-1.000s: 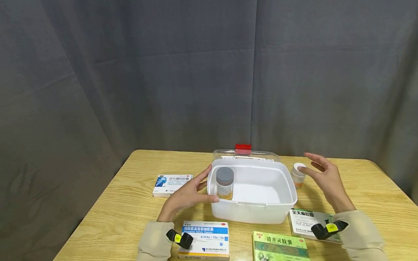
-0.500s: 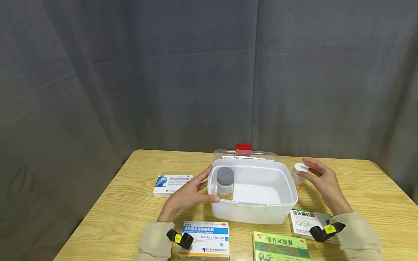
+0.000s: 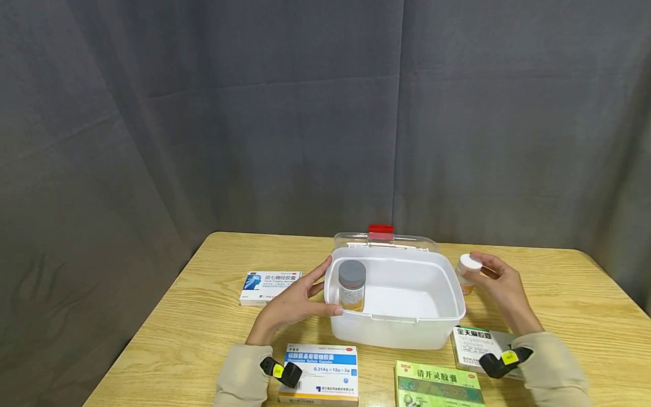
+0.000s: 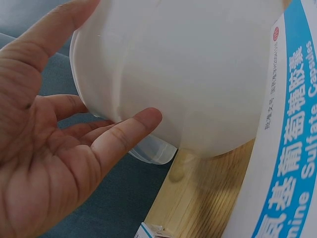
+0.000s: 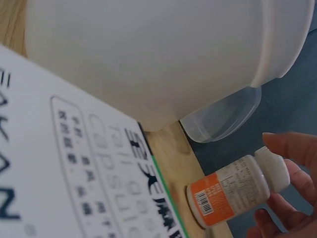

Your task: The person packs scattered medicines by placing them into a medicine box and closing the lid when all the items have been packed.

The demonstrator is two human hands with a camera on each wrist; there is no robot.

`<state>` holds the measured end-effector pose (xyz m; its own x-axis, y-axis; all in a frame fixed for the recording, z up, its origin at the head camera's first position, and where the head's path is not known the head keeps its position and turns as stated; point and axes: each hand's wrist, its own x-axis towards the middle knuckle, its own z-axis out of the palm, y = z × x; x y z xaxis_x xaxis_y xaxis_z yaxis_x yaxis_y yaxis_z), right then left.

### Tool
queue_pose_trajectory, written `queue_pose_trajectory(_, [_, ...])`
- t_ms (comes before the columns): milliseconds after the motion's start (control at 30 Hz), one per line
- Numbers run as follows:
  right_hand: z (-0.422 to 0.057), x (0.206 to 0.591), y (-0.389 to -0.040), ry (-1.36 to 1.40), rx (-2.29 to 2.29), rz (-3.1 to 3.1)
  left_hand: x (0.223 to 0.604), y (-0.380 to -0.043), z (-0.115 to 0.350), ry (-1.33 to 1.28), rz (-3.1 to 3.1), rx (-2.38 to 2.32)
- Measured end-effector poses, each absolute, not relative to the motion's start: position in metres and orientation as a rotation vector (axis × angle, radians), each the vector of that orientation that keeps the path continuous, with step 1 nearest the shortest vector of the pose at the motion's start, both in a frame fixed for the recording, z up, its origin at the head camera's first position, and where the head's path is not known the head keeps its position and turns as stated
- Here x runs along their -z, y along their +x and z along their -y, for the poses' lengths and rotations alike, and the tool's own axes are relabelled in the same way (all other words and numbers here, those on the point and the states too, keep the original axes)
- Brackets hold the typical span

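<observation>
My right hand grips a small pill bottle with a white cap and an orange-and-white label. Thumb and fingers bracket the cap, as the right wrist view shows. The bottle stands on the table just right of a white plastic box. At the box's left end, my left hand touches it with spread fingers, the thumb at the front rim and the index finger at the back corner. Inside the box, on the left, stands a grey-capped jar with a yellowish lower part.
The clear lid with its red latch is tipped back behind the box. Medicine cartons lie around: a white-and-blue one, a green one, a white one under the right wrist, and another behind the left hand.
My right hand has lowered slightly toward the left, and its thumb and fingers have closed in around the pill bottle's cap. The left hand keeps its place on the box.
</observation>
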<state>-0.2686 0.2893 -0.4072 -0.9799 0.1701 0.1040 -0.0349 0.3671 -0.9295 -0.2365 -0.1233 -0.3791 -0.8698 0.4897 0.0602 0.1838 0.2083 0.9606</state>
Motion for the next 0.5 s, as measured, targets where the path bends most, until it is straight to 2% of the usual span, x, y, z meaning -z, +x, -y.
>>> queue_pose_trajectory(500, [-0.2813,0.4138,-0.2697,-0.170,-1.609,2.382,0.3799,-0.2372,0.1241,0.652,-2.239,-1.702])
